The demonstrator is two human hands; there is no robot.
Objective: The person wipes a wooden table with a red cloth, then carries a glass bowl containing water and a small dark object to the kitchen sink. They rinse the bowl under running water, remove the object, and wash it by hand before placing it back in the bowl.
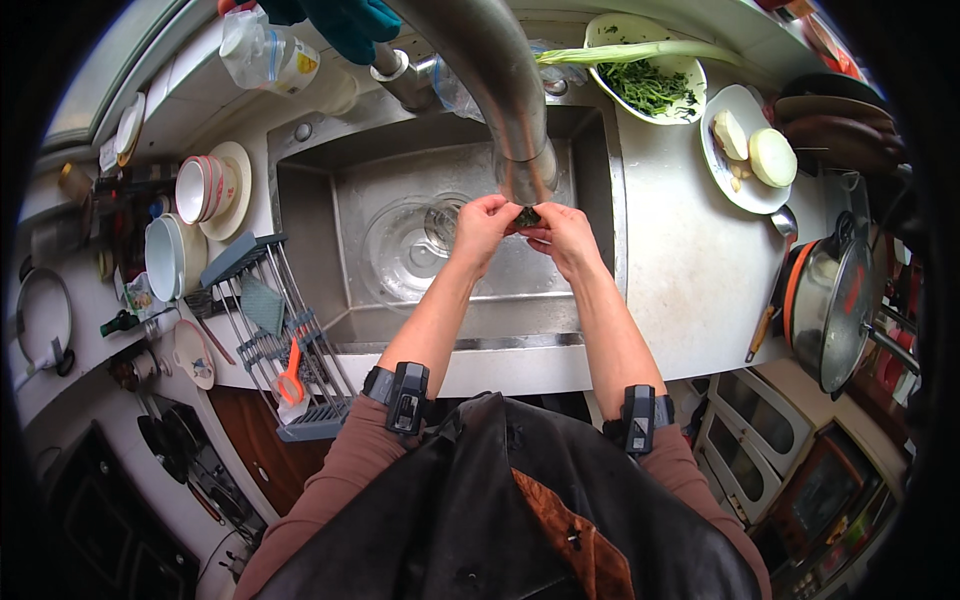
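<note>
Both my hands meet just under the metal faucet (517,97), above the stainless steel sink (457,319). Between the fingertips of my left hand (482,229) and my right hand (562,234) is a small dark green item (527,217), perhaps a bit of leafy greens; the fingers partly hide it. Below and left of them, a clear round bowl (397,262) lies on the sink floor, with a smaller clear vessel (442,223) at its upper right part. Chopped greens (645,86) fill a white bowl (600,30) behind the sink's right corner, and a long pale green stalk (637,51) rests across it.
A white plate (724,184) with peeled vegetables and a lidded pan (840,315) are on the right. Stacked bowls (199,187) stand left. A folding rack (262,322) with an orange peeler (291,375) overlaps the sink's left front edge. Teal gloves (352,26) hang behind the faucet.
</note>
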